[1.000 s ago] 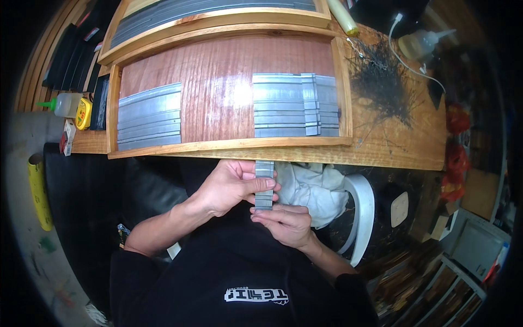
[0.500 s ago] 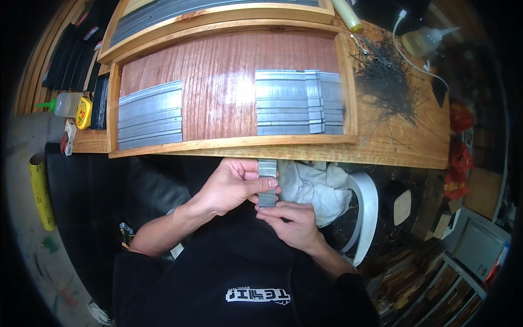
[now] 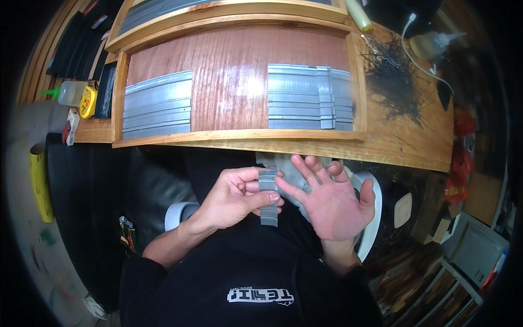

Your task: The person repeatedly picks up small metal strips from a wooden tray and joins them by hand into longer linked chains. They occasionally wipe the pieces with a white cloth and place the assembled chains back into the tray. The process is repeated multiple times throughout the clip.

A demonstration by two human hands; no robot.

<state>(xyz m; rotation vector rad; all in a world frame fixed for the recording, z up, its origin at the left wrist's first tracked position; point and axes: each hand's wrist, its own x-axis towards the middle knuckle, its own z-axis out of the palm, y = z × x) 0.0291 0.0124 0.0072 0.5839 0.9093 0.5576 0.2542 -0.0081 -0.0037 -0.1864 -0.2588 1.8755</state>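
Note:
My left hand (image 3: 231,199) pinches a narrow stack of short grey strips (image 3: 268,216), fanned like steps, between thumb and fingers. It is in front of my body, just below the table edge. To its right, my right hand (image 3: 339,213) is open, palm up, fingers spread, holding nothing; its index fingertip is close to the strips, and I cannot tell whether it touches them. Beyond both hands lies a shallow wooden tray (image 3: 239,137). Inside it, overlapping grey strips form a left group (image 3: 158,103) and a right group (image 3: 294,98), with a narrow stepped stack (image 3: 326,101) on the right one.
A second wooden tray (image 3: 229,13) sits behind the first. Thin dark slivers (image 3: 395,82) are heaped at the table's right, near a squeeze bottle (image 3: 430,46) and a white cable (image 3: 404,35). A green-nozzled bottle (image 3: 72,94) stands left. A white chair arm (image 3: 372,234) curves beside my right wrist.
My right hand has let go of the strips' lower end, moved right and up, and turned palm up with fingers spread. My left hand still holds the strips, now more fanned out.

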